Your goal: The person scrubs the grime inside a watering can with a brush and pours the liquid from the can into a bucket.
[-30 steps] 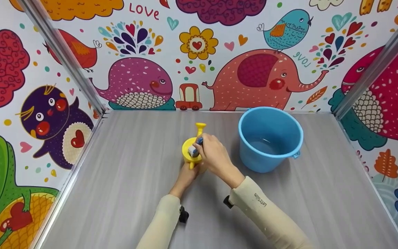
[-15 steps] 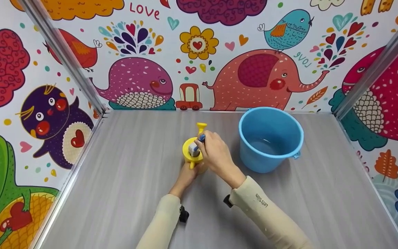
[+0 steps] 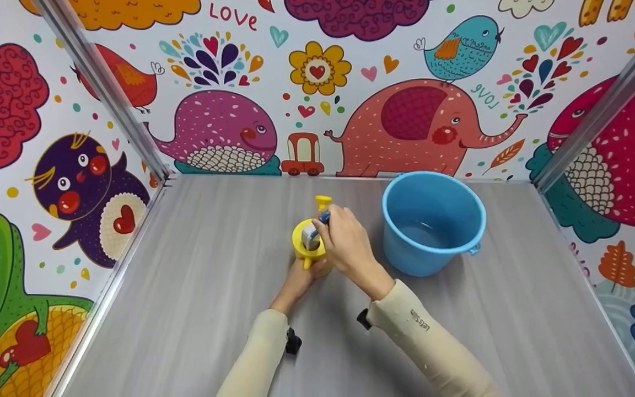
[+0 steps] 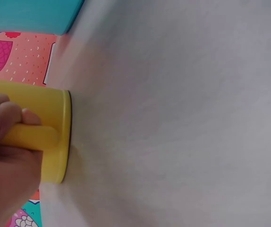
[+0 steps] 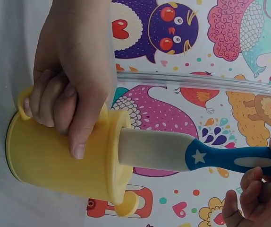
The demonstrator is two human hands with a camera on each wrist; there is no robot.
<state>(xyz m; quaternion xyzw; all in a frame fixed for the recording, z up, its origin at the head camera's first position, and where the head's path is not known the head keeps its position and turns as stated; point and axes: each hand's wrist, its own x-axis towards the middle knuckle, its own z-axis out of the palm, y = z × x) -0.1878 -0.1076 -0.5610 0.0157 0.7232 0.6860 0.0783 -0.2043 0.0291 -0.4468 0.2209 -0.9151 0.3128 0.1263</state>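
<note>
A yellow toy watering can [image 3: 297, 242] stands on the tabletop, its spout [image 3: 323, 200] toward the back wall. My left hand [image 3: 300, 277] grips its handle, seen as a yellow bar [image 4: 34, 136] under curled fingers in the left wrist view. The right hand [image 3: 351, 245] holds a toy shovel by its blue handle [image 5: 239, 160], which bears a pale star. The shovel's flat, pale blade [image 5: 154, 150] slants down into the can's top opening. The blade's tip is hidden inside the can [image 5: 62, 158].
A blue bucket [image 3: 392, 245] stands to the right of the can, near the back wall. Grey tabletop [image 3: 213, 264] spreads around both hands. Printed walls [image 3: 207, 127] and metal corner posts [image 3: 102, 88] enclose the back and sides.
The right hand has shifted slightly up and away, and the shovel blade has drawn a little with it. The left hand and watering can stay about where they were.
</note>
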